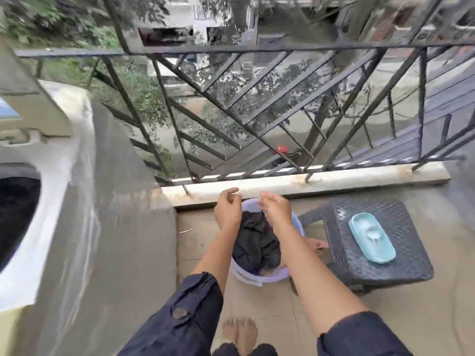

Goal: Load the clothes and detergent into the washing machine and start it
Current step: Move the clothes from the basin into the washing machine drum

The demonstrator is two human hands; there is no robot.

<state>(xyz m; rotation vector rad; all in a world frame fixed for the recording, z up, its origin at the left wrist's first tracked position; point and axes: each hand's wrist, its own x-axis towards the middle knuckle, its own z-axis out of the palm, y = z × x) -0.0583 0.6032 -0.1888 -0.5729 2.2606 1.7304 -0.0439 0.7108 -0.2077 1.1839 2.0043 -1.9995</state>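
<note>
A balcony floor by an iron railing [257, 104]. Both hands hover over the lavender basin [267, 277] of dark clothes [257, 242]: left hand [228, 209] loosely curled, empty; right hand [276, 208] pinching fabric, seemingly. Best gather the whole bundle, then swing left to the washing machine [38, 191].

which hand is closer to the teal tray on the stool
Right. The right hand hovers over the lavender basin, just left of the teal tray; the left hand is farther left.
</note>
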